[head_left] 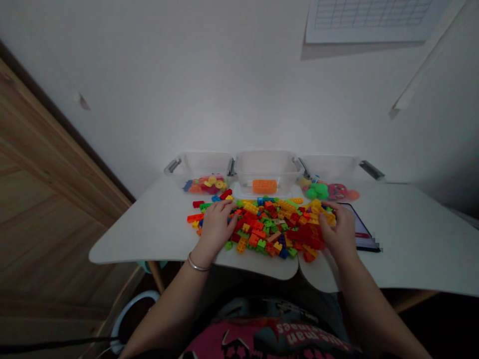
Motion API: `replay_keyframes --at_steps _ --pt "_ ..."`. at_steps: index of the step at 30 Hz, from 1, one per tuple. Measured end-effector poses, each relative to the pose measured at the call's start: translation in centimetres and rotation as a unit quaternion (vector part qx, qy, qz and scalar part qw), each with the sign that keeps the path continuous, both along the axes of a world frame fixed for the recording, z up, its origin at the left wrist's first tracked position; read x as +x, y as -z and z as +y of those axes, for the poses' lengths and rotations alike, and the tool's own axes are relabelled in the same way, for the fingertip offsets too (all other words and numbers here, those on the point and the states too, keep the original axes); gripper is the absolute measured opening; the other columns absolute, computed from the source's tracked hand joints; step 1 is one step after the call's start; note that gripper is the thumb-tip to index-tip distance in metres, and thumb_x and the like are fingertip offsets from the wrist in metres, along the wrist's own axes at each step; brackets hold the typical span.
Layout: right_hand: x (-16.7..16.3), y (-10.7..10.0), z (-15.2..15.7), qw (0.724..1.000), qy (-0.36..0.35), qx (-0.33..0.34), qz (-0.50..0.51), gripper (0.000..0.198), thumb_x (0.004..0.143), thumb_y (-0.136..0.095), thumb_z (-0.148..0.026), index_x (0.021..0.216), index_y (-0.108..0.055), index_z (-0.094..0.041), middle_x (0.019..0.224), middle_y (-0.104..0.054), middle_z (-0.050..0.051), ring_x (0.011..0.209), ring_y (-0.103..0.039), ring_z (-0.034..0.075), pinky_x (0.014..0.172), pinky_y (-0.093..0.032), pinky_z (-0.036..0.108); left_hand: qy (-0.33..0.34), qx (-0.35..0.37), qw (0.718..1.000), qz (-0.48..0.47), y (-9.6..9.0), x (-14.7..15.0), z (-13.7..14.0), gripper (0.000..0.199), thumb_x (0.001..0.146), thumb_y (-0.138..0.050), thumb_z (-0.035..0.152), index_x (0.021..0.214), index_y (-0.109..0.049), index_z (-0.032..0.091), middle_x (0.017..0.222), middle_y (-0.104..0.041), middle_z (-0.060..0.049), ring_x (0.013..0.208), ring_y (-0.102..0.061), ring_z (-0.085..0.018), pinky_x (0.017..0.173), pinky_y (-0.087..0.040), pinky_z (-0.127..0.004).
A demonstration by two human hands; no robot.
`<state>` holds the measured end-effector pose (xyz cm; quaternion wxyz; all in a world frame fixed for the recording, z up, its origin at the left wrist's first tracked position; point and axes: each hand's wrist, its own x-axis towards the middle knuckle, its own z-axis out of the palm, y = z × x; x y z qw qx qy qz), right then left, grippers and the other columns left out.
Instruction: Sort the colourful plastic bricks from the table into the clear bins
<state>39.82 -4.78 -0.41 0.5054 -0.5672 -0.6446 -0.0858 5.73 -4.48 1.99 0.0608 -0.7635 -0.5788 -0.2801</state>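
Observation:
A heap of colourful toy building bricks (262, 227) covers the middle of the white table. At its left side rests my left hand (217, 222), palm down, thumb and fingers apart; the fingertips touch bricks, and none is seen gripped. On the right edge of the heap, my right hand (341, 227) has thumb and fingers around a yellow building brick (328, 218). Part of that brick is hidden by the hand. Just below it lies a larger red piece (309, 236), somewhat blurred.
Three clear plastic bins stand along the wall: the left bin (204, 162) holds mixed toys, the middle bin (267, 162) an orange block, the right bin (329, 164) green and pink toys. A tablet (362, 230) lies beside my right hand. The table (149, 234) has a front seam.

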Motion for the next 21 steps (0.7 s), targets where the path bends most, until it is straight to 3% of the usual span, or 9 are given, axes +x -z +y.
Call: replay_keyframes --at_steps 6,10,13,21 --pt "0.4 2.5 -0.1 0.996 -0.055 -0.029 -0.070 0.027 0.089 -0.050 -0.032 0.111 -0.061 -0.021 0.110 -0.068 0.011 0.105 -0.059 0.029 0.094 -0.044 0.048 -0.047 -0.058 0.997 0.037 -0.8 -0.7 1.8 0.031 0.090 -0.050 0.025 0.112 -0.071 0.019 0.114 -0.072 -0.009 0.107 -0.062 -0.028 0.099 -0.047 -0.045" --pt "0.4 2.6 -0.2 0.997 -0.059 -0.029 -0.037 0.025 0.090 -0.047 -0.032 0.109 -0.061 -0.023 0.109 -0.068 0.010 0.104 -0.060 0.029 0.093 -0.044 0.049 -0.064 -0.080 0.994 0.048 -0.6 -0.7 3.0 0.041 0.087 -0.047 0.018 0.122 -0.067 0.020 0.112 -0.074 -0.009 0.106 -0.063 -0.028 0.096 -0.048 -0.043" --pt "0.2 2.4 -0.4 0.996 -0.078 -0.037 -0.034 0.025 0.089 -0.047 -0.031 0.108 -0.062 -0.024 0.108 -0.069 0.010 0.103 -0.060 0.029 0.092 -0.044 0.050 -0.049 -0.104 0.992 0.055 -0.6 -0.7 3.9 0.039 0.088 -0.046 0.022 0.118 -0.070 0.026 0.111 -0.074 -0.007 0.105 -0.065 -0.028 0.094 -0.049 -0.042" --pt "0.2 2.4 -0.6 0.995 -0.089 -0.024 -0.026 0.026 0.089 -0.046 -0.031 0.108 -0.062 -0.023 0.108 -0.069 0.010 0.104 -0.060 0.029 0.093 -0.045 0.049 -0.039 -0.212 0.967 0.134 -2.3 -0.1 5.5 0.040 0.080 -0.056 0.020 0.116 -0.071 0.031 0.106 -0.076 -0.007 0.098 -0.069 -0.027 0.087 -0.051 -0.038"
